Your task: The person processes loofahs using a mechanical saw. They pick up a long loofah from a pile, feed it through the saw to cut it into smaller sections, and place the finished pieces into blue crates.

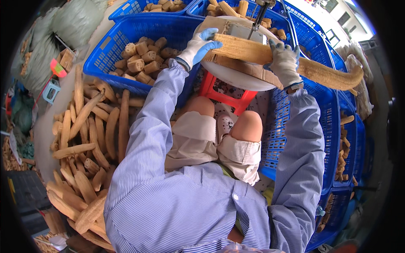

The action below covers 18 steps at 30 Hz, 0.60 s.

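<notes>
A long dried loofah gourd (246, 49) lies across a cardboard-topped round stand (240, 68), below the metal arm and thin blade or rod of a machine (258, 22). Wearing a white and blue glove, my left hand (201, 46) grips the loofah's left end between thumb and fingers. My right hand (283, 61), gloved alike, is closed over its middle. The loofah's curved end sticks out to the right, past my right wrist. Cut loofah pieces (144, 57) fill part of a blue plastic basket (107, 77) beside my left forearm.
Whole loofahs (85, 126) are heaped on the floor at left. A red plastic stool (227, 98) stands under the round stand. More blue baskets (329, 139), some holding loofah pieces, line the top and right. A small light-blue stool (51, 91) and plastic bags (76, 23) are farther left.
</notes>
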Available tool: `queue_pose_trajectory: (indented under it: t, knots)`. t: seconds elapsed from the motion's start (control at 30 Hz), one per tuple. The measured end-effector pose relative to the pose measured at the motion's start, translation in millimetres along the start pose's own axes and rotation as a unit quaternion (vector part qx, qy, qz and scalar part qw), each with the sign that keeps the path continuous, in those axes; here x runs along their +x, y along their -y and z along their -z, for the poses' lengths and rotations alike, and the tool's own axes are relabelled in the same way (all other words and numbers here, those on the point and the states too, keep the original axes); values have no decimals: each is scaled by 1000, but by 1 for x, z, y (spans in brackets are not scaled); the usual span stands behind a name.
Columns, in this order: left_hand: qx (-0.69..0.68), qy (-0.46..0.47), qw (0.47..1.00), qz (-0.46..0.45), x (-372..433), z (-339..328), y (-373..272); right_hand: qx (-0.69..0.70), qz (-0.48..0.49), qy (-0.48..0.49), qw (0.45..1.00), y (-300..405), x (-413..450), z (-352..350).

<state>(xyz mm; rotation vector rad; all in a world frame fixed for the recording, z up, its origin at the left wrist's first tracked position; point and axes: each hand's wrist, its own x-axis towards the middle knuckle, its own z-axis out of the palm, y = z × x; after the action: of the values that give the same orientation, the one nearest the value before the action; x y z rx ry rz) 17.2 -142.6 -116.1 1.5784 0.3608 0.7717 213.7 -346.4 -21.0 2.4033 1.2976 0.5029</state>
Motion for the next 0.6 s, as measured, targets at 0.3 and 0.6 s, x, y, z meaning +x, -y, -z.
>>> queue_pose_trajectory:
  t: [0.3,0.6]
  knots:
    - [38,14,999,6,13,-26,-1,17,14,8,1000,8,13,-15]
    - [1,24,999,26,15,-33,4,3,21,-20,1000,1,16,-24]
